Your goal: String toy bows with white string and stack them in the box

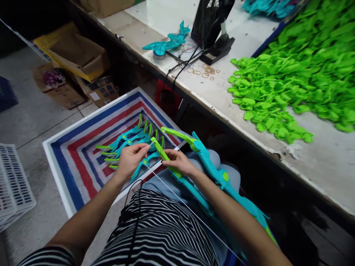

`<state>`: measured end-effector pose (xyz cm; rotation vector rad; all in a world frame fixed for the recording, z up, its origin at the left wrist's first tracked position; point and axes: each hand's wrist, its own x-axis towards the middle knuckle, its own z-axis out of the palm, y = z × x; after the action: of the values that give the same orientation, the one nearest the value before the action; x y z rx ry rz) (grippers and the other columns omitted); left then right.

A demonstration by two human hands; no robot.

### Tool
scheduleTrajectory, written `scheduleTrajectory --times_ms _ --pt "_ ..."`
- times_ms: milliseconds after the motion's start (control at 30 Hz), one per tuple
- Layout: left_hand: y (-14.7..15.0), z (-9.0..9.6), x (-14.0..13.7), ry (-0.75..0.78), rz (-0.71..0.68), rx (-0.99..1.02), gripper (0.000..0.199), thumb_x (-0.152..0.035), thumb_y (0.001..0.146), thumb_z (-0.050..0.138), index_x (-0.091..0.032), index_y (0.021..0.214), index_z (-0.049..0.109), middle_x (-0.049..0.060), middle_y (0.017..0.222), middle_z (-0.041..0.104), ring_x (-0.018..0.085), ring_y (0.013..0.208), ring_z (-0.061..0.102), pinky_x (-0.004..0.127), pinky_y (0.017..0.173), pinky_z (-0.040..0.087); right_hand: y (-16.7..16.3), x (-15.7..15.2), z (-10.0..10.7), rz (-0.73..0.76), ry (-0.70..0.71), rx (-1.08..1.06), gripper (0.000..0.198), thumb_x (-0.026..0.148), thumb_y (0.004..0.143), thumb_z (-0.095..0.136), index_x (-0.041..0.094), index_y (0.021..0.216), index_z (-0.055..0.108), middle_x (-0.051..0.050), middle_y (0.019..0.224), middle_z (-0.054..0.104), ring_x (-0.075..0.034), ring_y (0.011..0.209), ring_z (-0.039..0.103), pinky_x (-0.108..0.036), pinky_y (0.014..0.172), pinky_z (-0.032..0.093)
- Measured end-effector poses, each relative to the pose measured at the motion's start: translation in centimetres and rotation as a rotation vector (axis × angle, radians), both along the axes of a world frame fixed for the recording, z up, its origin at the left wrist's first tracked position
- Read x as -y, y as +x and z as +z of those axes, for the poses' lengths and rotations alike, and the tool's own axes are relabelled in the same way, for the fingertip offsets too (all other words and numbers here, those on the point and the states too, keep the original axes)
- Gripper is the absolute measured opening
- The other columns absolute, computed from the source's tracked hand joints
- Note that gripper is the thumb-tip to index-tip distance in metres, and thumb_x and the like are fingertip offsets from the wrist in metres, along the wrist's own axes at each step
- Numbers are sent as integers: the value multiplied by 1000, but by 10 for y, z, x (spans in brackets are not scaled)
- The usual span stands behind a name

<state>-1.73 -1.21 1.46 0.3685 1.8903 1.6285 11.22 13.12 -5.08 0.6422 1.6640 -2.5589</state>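
Observation:
My right hand (pixel 179 162) is closed around the green end of a turquoise-and-green plastic toy bow (pixel 158 148) over my lap. Beside that green tip, my left hand (pixel 130 157) pinches the end of a thin white string (pixel 183 202); the exact grip is partly hidden by the fingers. The string runs down across my striped shirt to the lower right. A second toy bow (pixel 205 157) lies across my legs, partly behind my right forearm. Several similar bows (pixel 127 139) lie side by side in a white-rimmed tray with a striped lining (pixel 74 155), just beyond my left hand.
On the worktable (pixel 219 99) are a large heap of green plastic parts (pixel 299 74), a black fan (pixel 205 22), rubber bands (pixel 208 70) and a turquoise part (pixel 169 42). Cardboard boxes (pixel 80 55) and a white plastic basket (pixel 13 177) stand on the floor at left.

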Motion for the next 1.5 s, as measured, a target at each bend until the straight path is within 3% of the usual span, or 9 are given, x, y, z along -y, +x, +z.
scheduleTrajectory --times_ms 333,433,567,700,833,1033,1233,1333,1500 --pt "0 5 1 -33 -54 -182 21 -37 70 68 -16 70 71 -2 52 58 10 50 50 22 51 40 0 -1 -2 2 44 1 51 30 58 82 19 105 67 -4 101 69 -16 87 63 -33 85 49" --pt "1 7 -2 -2 -56 -139 21 -37 69 69 -16 71 68 -3 51 57 8 49 49 20 50 38 0 0 -5 5 55 -12 50 30 59 81 19 106 66 -4 105 68 -16 89 63 -32 86 49" --pt "1 10 -7 89 -90 65 39 -39 67 73 -16 95 61 -7 50 55 5 40 40 18 42 30 1 5 -11 26 130 -79 51 34 65 77 20 112 64 -5 107 68 -19 96 63 -34 88 49" --pt "-3 9 -9 110 -128 161 46 -44 63 76 -13 94 61 -6 49 55 4 37 36 18 38 25 3 14 0 9 528 -156 44 36 78 66 20 120 60 -8 116 65 -22 108 60 -41 96 46" --pt "-5 9 -9 106 -128 160 44 -43 61 77 -13 90 62 -5 48 55 4 37 37 18 38 26 -8 14 37 -192 978 -272 36 29 89 54 23 124 56 -9 116 63 -19 105 59 -38 94 47" --pt "-6 13 -6 105 -149 174 44 -43 61 77 -14 88 60 -5 47 55 5 36 39 18 37 27 -44 -6 73 -140 1174 -466 16 26 91 51 19 90 65 -4 82 62 -14 77 58 -28 72 48" --pt "-5 7 -11 34 -147 0 28 -38 67 72 -18 81 59 -5 54 54 10 47 50 21 45 41 -46 0 69 -146 1363 -475 19 22 90 47 19 73 57 -3 71 55 -16 72 50 -30 67 42" --pt "4 4 -18 17 -79 -366 7 -25 72 64 -19 75 61 3 80 65 16 77 60 27 67 49 -44 -21 62 -295 1389 -413 19 20 88 49 19 70 54 -2 69 54 -16 71 50 -30 66 42" --pt "19 6 -33 151 -222 -561 19 -14 77 50 -20 75 68 4 78 67 17 80 59 33 82 45 -44 -71 71 -988 1327 -202 17 22 85 55 18 69 54 -1 66 53 -13 62 49 -28 58 41"
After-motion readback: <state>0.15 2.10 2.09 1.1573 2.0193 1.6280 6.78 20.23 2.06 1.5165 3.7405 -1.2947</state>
